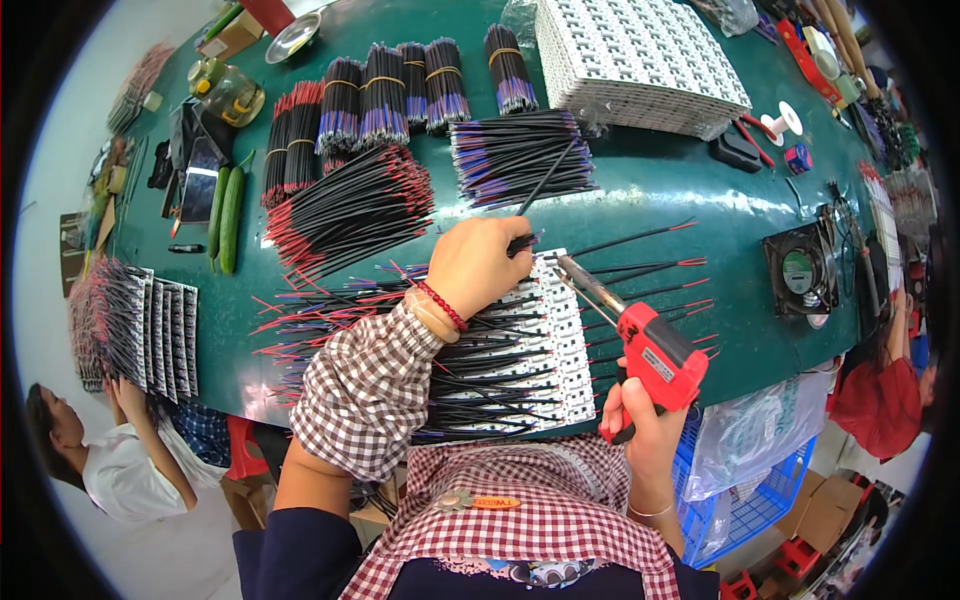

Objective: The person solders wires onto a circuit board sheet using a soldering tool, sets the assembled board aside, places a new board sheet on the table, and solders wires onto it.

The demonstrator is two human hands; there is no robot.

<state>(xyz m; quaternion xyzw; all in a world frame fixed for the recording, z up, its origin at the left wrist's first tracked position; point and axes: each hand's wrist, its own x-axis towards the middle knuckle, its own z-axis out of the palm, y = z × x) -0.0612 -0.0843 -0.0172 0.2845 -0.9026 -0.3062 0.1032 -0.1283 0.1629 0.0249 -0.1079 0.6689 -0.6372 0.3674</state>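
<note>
Glossy green tabletop (690, 195) below. My left hand (476, 262) grips a black wire (549, 178), my right hand (648, 428) a red-and-black soldering gun (658, 358).

Bright light is filling the scene | glare is streaking the worktop (740, 212) | fisheye edges are curving

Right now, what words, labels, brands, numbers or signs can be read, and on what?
I copy out no lettering, but it shows here:
Orange badge: some letters.
Red soldering gun: pale label, too small.
Black fan: green label, too small.
Plastic bag: green print, blurred.
</note>
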